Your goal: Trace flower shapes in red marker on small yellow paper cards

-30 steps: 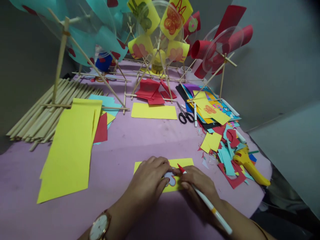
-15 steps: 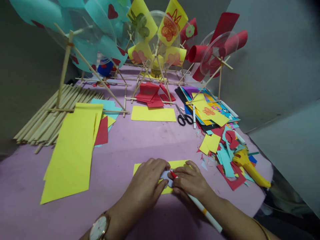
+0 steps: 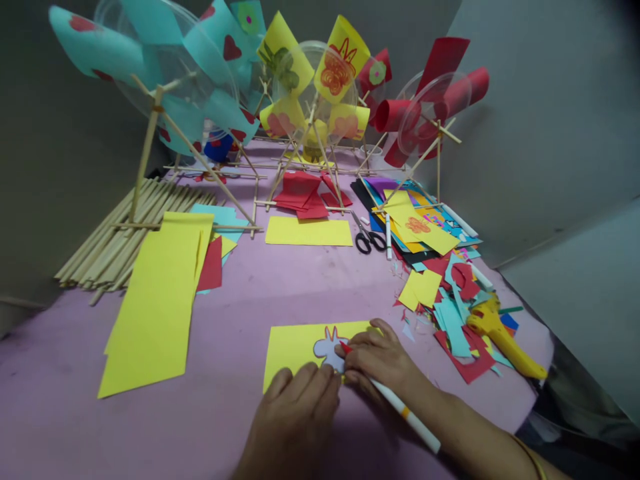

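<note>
A pale lilac butterfly-shaped paper cutout (image 3: 324,348) lies flat on a yellow paper strip (image 3: 287,337) near the table's front. Part of a red outline shows around its upper edge. My right hand (image 3: 377,363) is closed round a white felt-tip marker (image 3: 413,423), whose red tip rests at the cutout's right side. Below the cutout, my left hand (image 3: 300,407) has its fingers bent and pressed together, fingertips down at the cutout's lower edge. Its thumb is hidden.
Paper pinwheels on stick stands (image 3: 157,133) line the back. Wooden sticks (image 3: 115,247) and yellow sheets (image 3: 155,300) lie left. Black-handled scissors (image 3: 370,240) lie beyond the hands. Paper scraps (image 3: 455,327) and a yellow glue gun (image 3: 505,337) are at the right.
My left hand has slid down from the cutout's left side to its lower edge, uncovering the butterfly's antennae and left wing. My right hand with the marker stays nearly in place.
</note>
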A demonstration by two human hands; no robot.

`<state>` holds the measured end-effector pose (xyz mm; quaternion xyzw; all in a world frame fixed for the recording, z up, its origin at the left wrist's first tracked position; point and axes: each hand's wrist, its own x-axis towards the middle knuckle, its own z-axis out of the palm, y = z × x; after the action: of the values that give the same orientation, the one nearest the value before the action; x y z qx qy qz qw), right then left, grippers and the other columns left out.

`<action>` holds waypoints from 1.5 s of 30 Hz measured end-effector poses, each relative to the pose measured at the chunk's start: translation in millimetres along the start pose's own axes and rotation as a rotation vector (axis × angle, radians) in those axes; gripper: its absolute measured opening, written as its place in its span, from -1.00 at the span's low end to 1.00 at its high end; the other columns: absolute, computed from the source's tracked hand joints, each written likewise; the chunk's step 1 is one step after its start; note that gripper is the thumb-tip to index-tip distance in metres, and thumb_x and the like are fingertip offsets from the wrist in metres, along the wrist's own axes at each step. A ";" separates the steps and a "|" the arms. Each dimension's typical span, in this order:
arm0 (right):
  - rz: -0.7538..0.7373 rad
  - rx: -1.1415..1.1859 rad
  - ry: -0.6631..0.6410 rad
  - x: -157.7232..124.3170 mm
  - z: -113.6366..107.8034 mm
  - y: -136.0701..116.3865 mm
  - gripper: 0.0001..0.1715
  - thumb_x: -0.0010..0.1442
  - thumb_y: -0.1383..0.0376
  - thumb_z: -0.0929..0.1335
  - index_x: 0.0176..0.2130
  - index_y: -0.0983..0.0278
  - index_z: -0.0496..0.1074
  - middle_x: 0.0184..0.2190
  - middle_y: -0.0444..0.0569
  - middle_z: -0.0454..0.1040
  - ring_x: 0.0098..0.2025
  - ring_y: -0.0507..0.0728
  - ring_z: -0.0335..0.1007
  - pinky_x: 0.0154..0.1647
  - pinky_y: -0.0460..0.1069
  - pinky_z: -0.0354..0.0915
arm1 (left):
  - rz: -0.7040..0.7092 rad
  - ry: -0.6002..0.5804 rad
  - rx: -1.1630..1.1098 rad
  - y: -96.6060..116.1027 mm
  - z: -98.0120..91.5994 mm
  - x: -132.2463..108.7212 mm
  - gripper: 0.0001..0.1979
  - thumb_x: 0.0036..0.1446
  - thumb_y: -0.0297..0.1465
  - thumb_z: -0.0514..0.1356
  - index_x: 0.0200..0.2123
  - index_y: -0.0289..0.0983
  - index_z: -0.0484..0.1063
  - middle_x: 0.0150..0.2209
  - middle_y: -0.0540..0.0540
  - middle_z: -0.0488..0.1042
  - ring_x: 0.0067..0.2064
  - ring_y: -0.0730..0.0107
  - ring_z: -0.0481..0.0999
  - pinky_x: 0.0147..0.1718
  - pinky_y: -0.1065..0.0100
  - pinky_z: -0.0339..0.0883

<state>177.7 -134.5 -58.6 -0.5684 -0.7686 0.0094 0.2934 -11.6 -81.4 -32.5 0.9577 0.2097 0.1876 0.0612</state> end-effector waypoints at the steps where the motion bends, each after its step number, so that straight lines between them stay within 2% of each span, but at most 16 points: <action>1: 0.001 0.002 -0.004 -0.2 -0.2 0.1 -0.75 0.31 0.19 0.23 -0.36 0.17 0.40 -0.46 -0.18 0.53 -0.28 0.08 0.39 0.09 0.08 -0.02 | 0.001 0.012 0.031 5.8 2.6 -3.3 -0.67 0.28 -0.56 -0.13 -0.16 -0.27 0.41 -0.25 -0.05 0.54 -0.30 0.29 0.45 -0.32 0.25 0.16; 5: 0.008 0.011 -0.018 3.6 -5.6 -1.6 -0.78 0.30 0.21 0.25 -0.36 0.18 0.40 -0.48 -0.15 0.52 -0.28 0.11 0.40 0.07 0.11 0.02 | 0.045 0.066 0.135 19.2 9.7 -7.5 -0.65 0.32 -0.45 -0.15 -0.10 -0.35 0.41 -0.13 -0.14 0.54 -0.14 0.24 0.47 -0.19 0.23 0.19; 9: -0.035 0.061 -0.023 10.8 -14.8 -4.8 -0.80 0.29 0.30 0.26 -0.39 0.19 0.36 -0.50 -0.17 0.53 -0.32 0.10 0.41 0.03 0.10 0.05 | 0.008 0.081 0.194 22.0 13.3 -4.5 -0.58 0.33 -0.32 -0.15 -0.10 -0.40 0.43 -0.07 -0.22 0.52 -0.07 0.18 0.47 -0.13 0.18 0.21; 12: -0.053 0.089 -0.010 12.9 -17.1 -6.0 -0.81 0.29 0.34 0.24 -0.38 0.20 0.33 -0.49 -0.15 0.53 -0.35 0.10 0.42 0.00 0.10 0.07 | -0.006 0.066 0.216 23.5 18.2 -3.6 -0.56 0.31 -0.26 -0.12 -0.09 -0.42 0.44 -0.09 -0.25 0.53 -0.08 0.14 0.48 -0.13 0.15 0.24; 17: -0.015 0.095 0.034 9.0 -9.0 -4.1 -0.83 0.25 0.33 0.23 -0.38 0.17 0.33 -0.51 -0.15 0.51 -0.36 0.11 0.42 0.04 0.12 0.07 | -0.017 0.003 0.177 24.8 28.6 -6.2 -0.53 0.25 -0.13 -0.02 -0.04 -0.38 0.41 -0.05 -0.27 0.49 -0.05 0.08 0.44 -0.10 0.13 0.27; 21: -0.046 0.110 0.047 10.7 -9.5 -4.0 -0.84 0.23 0.36 0.23 -0.40 0.17 0.31 -0.54 -0.17 0.51 -0.40 0.10 0.40 0.01 0.11 0.09 | -0.042 -0.028 0.131 24.1 35.7 -7.5 -0.51 0.21 -0.11 0.04 0.04 -0.34 0.35 -0.03 -0.26 0.47 -0.02 0.07 0.41 -0.03 0.14 0.23; 26: -0.079 0.114 -0.024 18.3 -21.3 -4.7 -0.83 0.26 0.35 0.22 -0.36 0.19 0.32 -0.51 -0.16 0.51 -0.40 0.10 0.40 -0.06 0.10 0.12 | -0.016 -0.015 0.133 25.9 43.3 -6.6 -0.51 0.20 -0.13 0.06 0.06 -0.35 0.34 -0.05 -0.26 0.48 -0.02 0.08 0.42 -0.04 0.16 0.24; 29: -0.079 0.148 -0.069 22.1 -26.2 -4.9 -0.87 0.25 0.39 0.24 -0.33 0.20 0.32 -0.49 -0.15 0.50 -0.41 0.09 0.39 -0.08 0.10 0.13 | -0.070 0.007 0.174 31.3 44.8 -5.2 -0.54 0.20 -0.16 0.08 0.04 -0.35 0.36 -0.07 -0.26 0.50 -0.04 0.08 0.44 -0.06 0.16 0.25; 33: -0.027 0.227 -0.140 24.0 -29.8 -5.3 -0.85 0.22 0.44 0.24 -0.36 0.22 0.29 -0.50 -0.17 0.47 -0.40 0.08 0.38 -0.02 0.13 0.10 | -0.158 0.002 0.198 38.0 41.1 -2.5 -0.55 0.19 -0.17 0.10 0.03 -0.33 0.36 -0.07 -0.26 0.50 -0.06 0.10 0.46 -0.08 0.18 0.26; 37: 0.017 0.288 -0.168 25.2 -34.1 -5.1 -0.85 0.22 0.45 0.24 -0.34 0.22 0.30 -0.46 -0.16 0.46 -0.35 0.09 0.38 0.05 0.17 0.05 | -0.163 -0.027 0.195 39.6 38.3 -0.6 -0.55 0.20 -0.17 0.10 0.03 -0.36 0.37 -0.08 -0.27 0.50 -0.05 0.12 0.45 -0.07 0.21 0.25; 39: 0.067 0.335 -0.156 29.2 -37.1 -6.8 -0.85 0.23 0.43 0.23 -0.33 0.21 0.31 -0.45 -0.14 0.45 -0.33 0.10 0.36 -0.02 0.11 0.13 | -0.165 -0.032 0.203 40.0 39.1 -0.4 -0.55 0.20 -0.17 0.10 0.03 -0.36 0.37 -0.08 -0.26 0.51 -0.05 0.13 0.45 -0.07 0.23 0.25; 41: 0.169 0.433 -0.143 36.5 -40.1 -10.4 -0.84 0.26 0.38 0.22 -0.35 0.22 0.33 -0.45 -0.11 0.43 -0.35 0.09 0.35 -0.20 0.02 0.23 | -0.178 -0.039 0.209 40.7 40.3 0.0 -0.54 0.20 -0.16 0.10 0.03 -0.36 0.38 -0.09 -0.26 0.51 -0.06 0.14 0.45 -0.07 0.23 0.25; 43: 0.306 0.553 -0.165 45.6 -41.8 -14.7 -0.79 0.30 0.30 0.19 -0.35 0.23 0.34 -0.46 -0.11 0.41 -0.41 0.07 0.35 -0.37 -0.05 0.24 | -0.187 -0.046 0.222 41.1 40.7 1.1 -0.53 0.19 -0.13 0.11 0.01 -0.36 0.40 -0.09 -0.25 0.51 -0.06 0.14 0.45 -0.07 0.22 0.25; 45: 0.422 0.621 -0.210 53.0 -40.7 -17.3 -0.73 0.34 0.21 0.16 -0.32 0.23 0.33 -0.48 -0.12 0.38 -0.44 0.06 0.33 -0.43 -0.08 0.23 | -0.179 -0.036 0.252 40.6 39.8 2.7 -0.50 0.15 -0.08 0.13 -0.03 -0.37 0.43 -0.10 -0.24 0.52 -0.04 0.13 0.45 -0.07 0.22 0.23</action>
<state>171.8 -107.0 4.5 -0.5943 -0.6211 0.3598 0.3627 21.4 -118.6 -60.3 0.9384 0.3150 0.1364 -0.0391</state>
